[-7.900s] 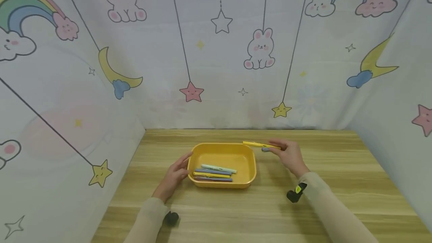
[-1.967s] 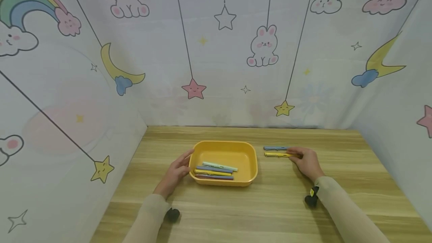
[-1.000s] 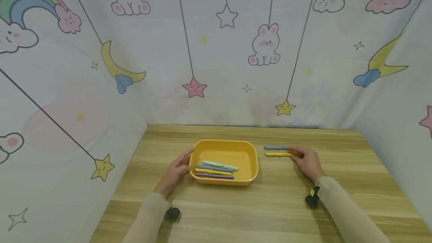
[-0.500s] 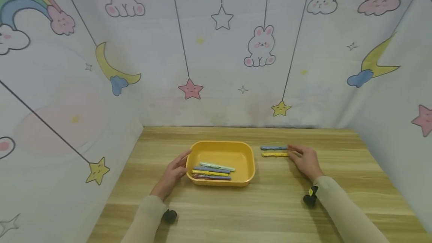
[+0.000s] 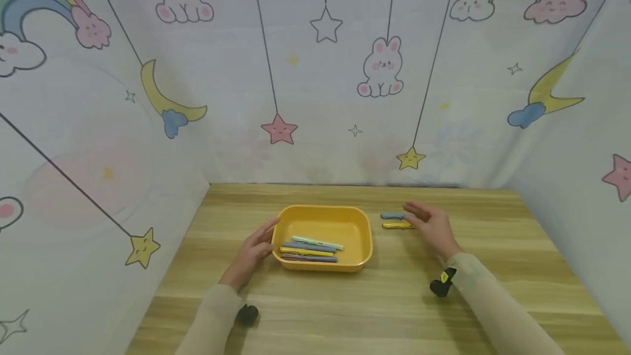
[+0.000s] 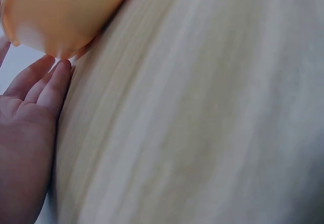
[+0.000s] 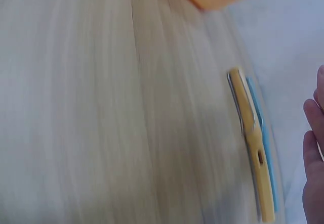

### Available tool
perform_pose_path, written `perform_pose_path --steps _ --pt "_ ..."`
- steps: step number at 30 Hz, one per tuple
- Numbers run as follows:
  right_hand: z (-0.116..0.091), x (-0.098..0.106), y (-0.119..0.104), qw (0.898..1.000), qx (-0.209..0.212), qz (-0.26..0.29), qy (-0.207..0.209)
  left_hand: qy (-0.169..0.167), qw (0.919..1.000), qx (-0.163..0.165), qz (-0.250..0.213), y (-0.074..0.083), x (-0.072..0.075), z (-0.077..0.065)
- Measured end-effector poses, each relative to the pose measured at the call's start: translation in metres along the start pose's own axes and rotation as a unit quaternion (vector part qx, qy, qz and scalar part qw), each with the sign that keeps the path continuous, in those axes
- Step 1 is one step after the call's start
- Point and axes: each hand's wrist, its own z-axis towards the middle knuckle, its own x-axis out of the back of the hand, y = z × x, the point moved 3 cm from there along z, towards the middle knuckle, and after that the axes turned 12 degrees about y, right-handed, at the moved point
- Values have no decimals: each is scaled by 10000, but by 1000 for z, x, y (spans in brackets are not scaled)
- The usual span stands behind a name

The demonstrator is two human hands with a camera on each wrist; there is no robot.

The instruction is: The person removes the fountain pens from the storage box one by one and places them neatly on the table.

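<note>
In the head view my left hand (image 5: 250, 256) touches the left side of a yellow plastic tray (image 5: 362, 232). Its straight fingertips meet the outer wall in the left wrist view. Lying in the tray are a mint green pen (image 5: 317, 243), a blue pen (image 5: 322, 248), a yellow pen (image 5: 308, 252) and a purplish pen (image 5: 320, 259). Right of the tray, a second blue pen (image 5: 391, 216) and a second yellow pen (image 7: 255, 148) lie side by side on the table. Over their right ends hovers my right hand (image 5: 435, 230), fingers extended and apart from the pens in the right wrist view.
The wood-grain table (image 5: 320, 311) meets a pale patterned cloth (image 5: 315, 158) at its back and sides. A black wrist device (image 5: 248, 315) sits at the left sleeve and another black device (image 5: 442, 282) at the right one.
Since the oldest frame, the yellow pen in my right hand has been set down beside the blue one. In the last half second that hand has let go, lifted and moved left; my left hand stays.
</note>
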Motion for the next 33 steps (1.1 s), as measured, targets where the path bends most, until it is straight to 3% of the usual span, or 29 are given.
perform_pose_path --steps 11,20,33 --pt "-3 -45 -41 9964 197 617 -539 -12 10000 -13 32 3 -1 1" --pt "-8 -80 -68 9916 304 920 -854 1 9998 85 -195 -1 0 -1" --pt "-18 -110 -103 9840 408 658 -1602 51 9998 98 -157 -1 -1 -1"
